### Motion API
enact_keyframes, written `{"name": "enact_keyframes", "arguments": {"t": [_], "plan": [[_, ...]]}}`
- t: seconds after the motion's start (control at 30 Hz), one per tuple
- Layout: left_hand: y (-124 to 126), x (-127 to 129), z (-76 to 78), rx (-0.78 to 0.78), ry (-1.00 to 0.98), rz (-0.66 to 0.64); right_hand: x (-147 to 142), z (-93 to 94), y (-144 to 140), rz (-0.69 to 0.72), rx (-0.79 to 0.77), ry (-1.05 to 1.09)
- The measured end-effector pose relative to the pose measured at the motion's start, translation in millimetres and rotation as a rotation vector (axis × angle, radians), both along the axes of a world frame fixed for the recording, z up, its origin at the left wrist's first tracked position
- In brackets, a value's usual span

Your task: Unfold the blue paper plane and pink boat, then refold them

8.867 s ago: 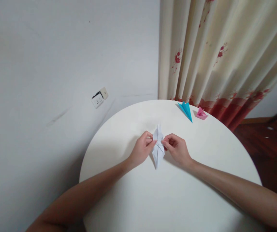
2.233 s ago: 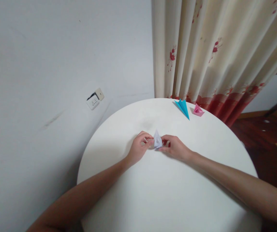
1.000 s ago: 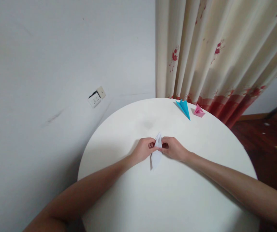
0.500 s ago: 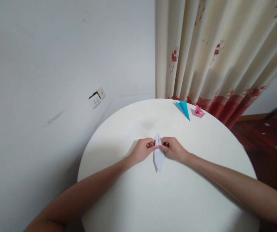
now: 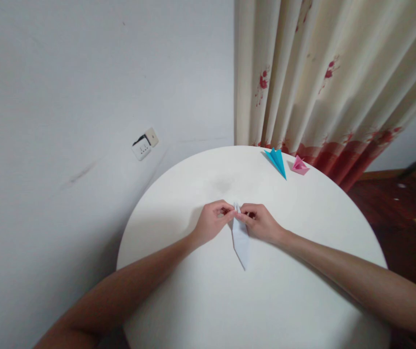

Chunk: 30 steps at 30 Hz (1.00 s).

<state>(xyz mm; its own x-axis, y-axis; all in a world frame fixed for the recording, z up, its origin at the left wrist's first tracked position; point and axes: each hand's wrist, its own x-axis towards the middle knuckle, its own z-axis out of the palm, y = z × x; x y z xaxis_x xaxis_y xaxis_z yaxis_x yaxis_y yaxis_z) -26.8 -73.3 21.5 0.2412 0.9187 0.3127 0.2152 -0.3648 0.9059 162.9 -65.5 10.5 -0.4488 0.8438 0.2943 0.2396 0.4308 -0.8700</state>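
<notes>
A narrow piece of folded white paper (image 5: 241, 242) is held between my two hands over the middle of the round table. My left hand (image 5: 215, 218) pinches its far end from the left, thumb and fingers closed. From the right, my right hand (image 5: 260, 220) pinches the same end, with its thumb close to the left thumb. The paper's near end comes to a point facing me. Fingertips hide part of the folds at the far end.
On the white table (image 5: 178, 194), near its far right edge, lie a blue paper plane (image 5: 277, 162) and a pink folded paper boat (image 5: 300, 166). A wall with a socket (image 5: 142, 149) stands on the left. A patterned curtain (image 5: 295, 87) hangs behind.
Both hands have shifted slightly to the far end of the white paper. Its near point now swings a little to the right and closer to me, and the near end looks less spread.
</notes>
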Motion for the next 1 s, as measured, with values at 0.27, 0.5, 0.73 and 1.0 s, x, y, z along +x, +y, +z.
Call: {"name": "enact_keyframes", "arguments": {"t": [0.27, 0.5, 0.73, 1.0], "plan": [[-1, 1, -1.5, -0.020, -0.020, -0.041, -2, 7.6, -4, -0.151, 0.025, 0.139], [-2, 3, -4.5, -0.042, -0.066, -0.045, -4, 14.1, -8, -0.152, 0.021, 0.185], [-2, 3, -1.3, -0.139, -0.142, -0.024, -7, 0.9, -1, -0.082, -0.188, 0.199], [-1, -2, 4.3, -0.209, -0.187, -0.139, -5, -2.9, -2, 0.084, -0.357, 0.297]]}}
